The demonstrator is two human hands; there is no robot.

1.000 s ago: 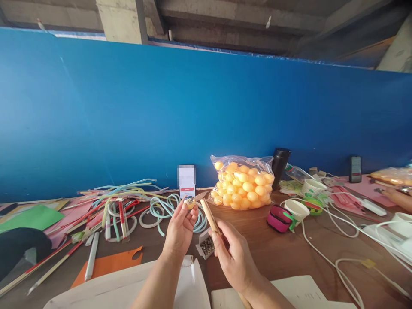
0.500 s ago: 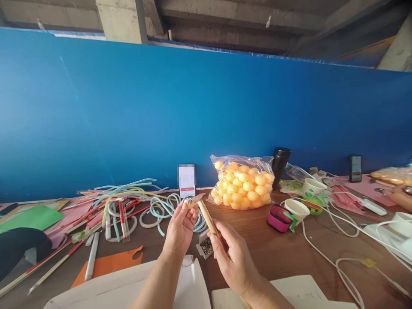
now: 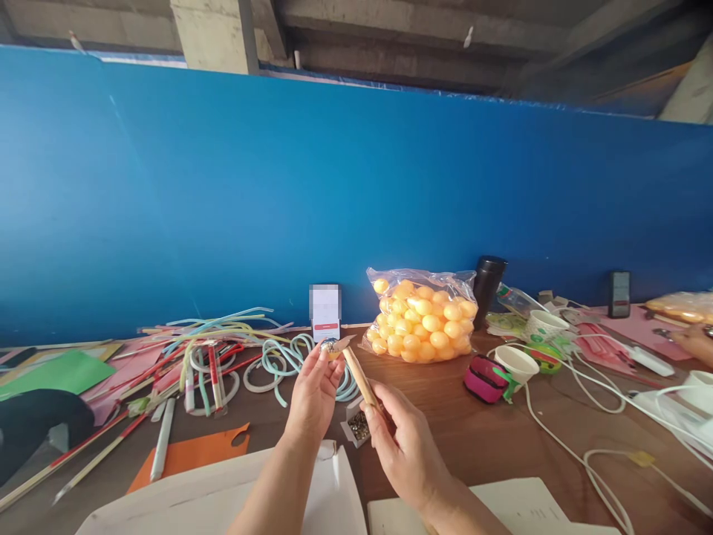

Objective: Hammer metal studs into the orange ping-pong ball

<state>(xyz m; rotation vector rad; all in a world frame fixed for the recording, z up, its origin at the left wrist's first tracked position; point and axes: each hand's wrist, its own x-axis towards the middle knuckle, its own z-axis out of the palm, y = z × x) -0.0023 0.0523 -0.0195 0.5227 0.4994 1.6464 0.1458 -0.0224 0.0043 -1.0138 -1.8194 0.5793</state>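
Raised above the table, my left hand (image 3: 313, 394) pinches a small orange ball (image 3: 333, 351) in its fingertips. Shiny metal bits cover the ball's upper side; they are too small to make out clearly. My right hand (image 3: 409, 442) is wrapped around the wooden handle of a hammer (image 3: 361, 377). The hammer's pointed metal head (image 3: 341, 345) is right by the ball; whether it touches cannot be told. Below and between my hands lies a small open box (image 3: 356, 427) of tiny metal pieces.
A clear bag of orange balls (image 3: 423, 323) stands behind my hands, beside a black bottle (image 3: 489, 290). A phone (image 3: 326, 312) leans on the blue partition. Coiled tubes (image 3: 278, 364) and sticks fill the left. Cups (image 3: 515, 364), white cables (image 3: 590, 475) and another person's hand (image 3: 696, 343) are right.
The whole view has shifted very slightly. Both hands keep their hold on the ball and the hammer, with almost no movement. The other person's hand at the far right has moved slightly.
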